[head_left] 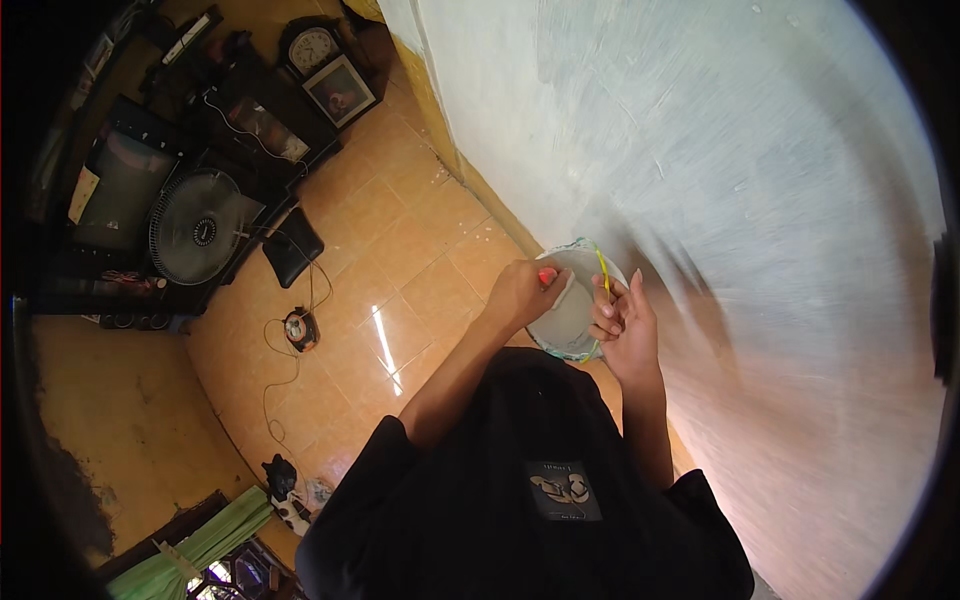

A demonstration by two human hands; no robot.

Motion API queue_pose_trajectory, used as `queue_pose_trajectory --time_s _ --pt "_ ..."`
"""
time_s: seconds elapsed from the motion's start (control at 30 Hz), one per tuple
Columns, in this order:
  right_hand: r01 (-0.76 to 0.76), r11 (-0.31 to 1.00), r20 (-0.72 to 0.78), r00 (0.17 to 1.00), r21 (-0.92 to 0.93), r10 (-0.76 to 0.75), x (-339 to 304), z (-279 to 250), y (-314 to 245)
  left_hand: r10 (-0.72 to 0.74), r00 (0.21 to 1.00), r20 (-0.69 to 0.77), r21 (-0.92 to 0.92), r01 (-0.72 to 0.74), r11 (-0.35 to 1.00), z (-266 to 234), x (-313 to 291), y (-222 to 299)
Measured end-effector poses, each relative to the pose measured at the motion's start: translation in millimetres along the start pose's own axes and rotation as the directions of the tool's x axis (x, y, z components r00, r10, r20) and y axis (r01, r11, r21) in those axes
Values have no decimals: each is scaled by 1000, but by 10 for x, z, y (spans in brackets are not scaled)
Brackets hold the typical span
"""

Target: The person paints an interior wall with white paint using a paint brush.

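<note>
A round bucket (560,328) with grey-white paste inside and a smeared rim is in front of me, close to the wall. My left hand (520,292) is closed on a red-handled putty knife (547,276) over the bucket's left side. Pale paste coats the knife's far end, so its blade shape is hard to make out. On the bucket's right side, the curled fingers of my right hand (628,328) hook round its thin yellow handle (604,268). The thumb side points up, away from the other fingers.
A whitish, streaked wall (760,180) rises along my right. Orange tiles (400,250) cover the floor at left, with a cable reel (300,329) and its trailing cord. A fan (203,228) stands by dark cabinets, near a clock (311,48). A black-and-white cat (285,490) is behind left.
</note>
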State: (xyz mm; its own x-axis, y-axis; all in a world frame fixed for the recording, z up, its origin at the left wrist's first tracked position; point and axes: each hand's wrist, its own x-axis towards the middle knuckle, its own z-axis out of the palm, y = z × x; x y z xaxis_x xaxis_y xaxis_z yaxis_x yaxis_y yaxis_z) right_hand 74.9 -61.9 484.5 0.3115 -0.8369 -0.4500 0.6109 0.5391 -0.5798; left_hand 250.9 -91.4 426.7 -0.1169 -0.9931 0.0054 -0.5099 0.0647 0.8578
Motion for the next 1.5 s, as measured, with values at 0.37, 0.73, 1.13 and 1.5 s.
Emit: queue_pose_trajectory --time_s 0.37,0.73,1.13,1.5 --pt "36 999 -57 998 -1 -36 133 26 95 -42 999 26 -349 48 936 -480 26 -87" --pt "131 991 -128 984 36 -125 311 -21 200 192 973 129 -326 -141 935 -442 22 -257" --pt "188 979 -303 940 82 -156 469 -4 349 -291 941 173 -956 231 180 -657 1052 -960" --pt "126 990 -355 930 62 -96 577 73 291 -329 944 35 -999 19 -51 332 1777 -2062"
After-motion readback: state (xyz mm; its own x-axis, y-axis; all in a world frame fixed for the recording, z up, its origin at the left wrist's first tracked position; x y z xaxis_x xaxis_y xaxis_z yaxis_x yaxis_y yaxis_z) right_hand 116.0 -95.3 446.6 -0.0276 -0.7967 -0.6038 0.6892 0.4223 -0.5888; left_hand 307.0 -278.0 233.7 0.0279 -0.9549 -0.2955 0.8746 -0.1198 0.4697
